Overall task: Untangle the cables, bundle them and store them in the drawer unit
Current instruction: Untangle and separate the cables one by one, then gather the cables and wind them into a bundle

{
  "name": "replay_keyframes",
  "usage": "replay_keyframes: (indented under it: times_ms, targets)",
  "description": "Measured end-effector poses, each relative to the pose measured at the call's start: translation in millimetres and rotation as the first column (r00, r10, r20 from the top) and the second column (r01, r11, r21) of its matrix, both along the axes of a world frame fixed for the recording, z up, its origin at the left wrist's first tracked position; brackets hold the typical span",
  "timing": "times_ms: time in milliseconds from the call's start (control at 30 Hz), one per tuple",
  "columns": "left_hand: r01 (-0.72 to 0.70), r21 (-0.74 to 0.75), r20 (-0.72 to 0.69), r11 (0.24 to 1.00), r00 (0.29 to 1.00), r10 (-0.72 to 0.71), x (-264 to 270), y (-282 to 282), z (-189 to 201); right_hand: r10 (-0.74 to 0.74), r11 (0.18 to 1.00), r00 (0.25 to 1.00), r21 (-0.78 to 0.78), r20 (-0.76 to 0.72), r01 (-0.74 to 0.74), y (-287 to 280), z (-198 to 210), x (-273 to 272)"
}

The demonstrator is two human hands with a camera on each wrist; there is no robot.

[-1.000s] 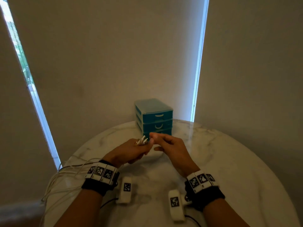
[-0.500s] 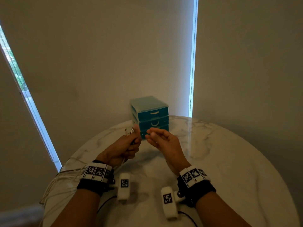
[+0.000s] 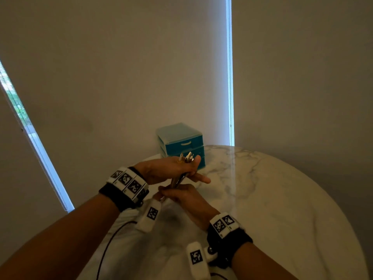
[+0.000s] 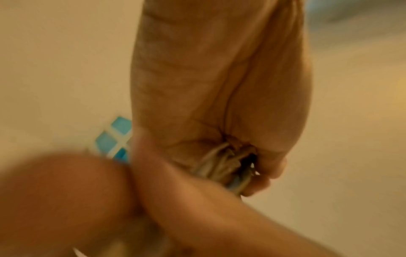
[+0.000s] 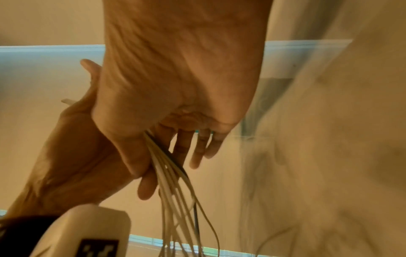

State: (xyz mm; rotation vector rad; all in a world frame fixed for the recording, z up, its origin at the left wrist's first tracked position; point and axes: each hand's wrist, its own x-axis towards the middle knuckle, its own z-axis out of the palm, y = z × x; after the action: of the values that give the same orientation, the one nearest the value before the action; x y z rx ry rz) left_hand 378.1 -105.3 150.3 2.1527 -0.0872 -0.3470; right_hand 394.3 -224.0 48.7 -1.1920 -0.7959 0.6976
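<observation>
A bunch of thin white cables (image 3: 178,181) with one dark one is held upright above the table. My left hand (image 3: 169,168) grips it near the top, and the connector ends (image 3: 186,157) stick up past the thumb. Just below, my right hand (image 3: 178,196) grips the same bunch. In the right wrist view the cables (image 5: 169,167) leave my right hand (image 5: 175,78) and hang down, spreading apart. The left wrist view is blurred and shows my left hand (image 4: 219,78) closed round the cables (image 4: 222,161). The teal drawer unit (image 3: 179,142) stands behind the hands, its drawers closed.
The round marble table (image 3: 272,199) carries the drawer unit at its far edge, close to the wall. Blinds with bright gaps lie behind and to the left. A black lead (image 3: 107,247) runs from a wrist camera over the near left of the table.
My left hand has risen and turned, so the connector ends point up in front of the drawer unit. My right hand has dropped below it and taken hold of the bunch.
</observation>
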Motion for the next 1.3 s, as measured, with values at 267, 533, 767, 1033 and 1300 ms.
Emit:
replay_keyframes:
  times_ms: [267, 533, 767, 1033, 1300]
  targets:
    - [0.024, 0.054, -0.058, 0.998, 0.998, -0.021, 12, -10, 24, 0.113, 0.902, 0.818, 0.403, -0.565, 0.153, -4, 12, 4]
    - [-0.264, -0.486, -0.109, 0.833, 0.964, 0.242, 14, 4, 8, 0.017, 0.951, 0.821, 0.264, -0.571, 0.164, -2, 7, 12]
    - [-0.381, -0.354, 0.045, 0.854, 0.905, 0.422, 29, -12, 9, -0.054, 0.964, 0.841, 0.193, -0.539, 0.185, 1, 11, 9]
    - [-0.413, -0.247, 0.144, 0.876, 0.879, 0.455, 29, -6, -7, -0.085, 0.936, 0.819, 0.236, -0.567, 0.261, 1, 13, 7]
    - [-0.64, -0.01, 0.564, 0.768, 0.631, 0.533, 18, 7, 6, -0.117, 0.935, 0.833, 0.224, -0.54, 0.277, 6, 12, 9]
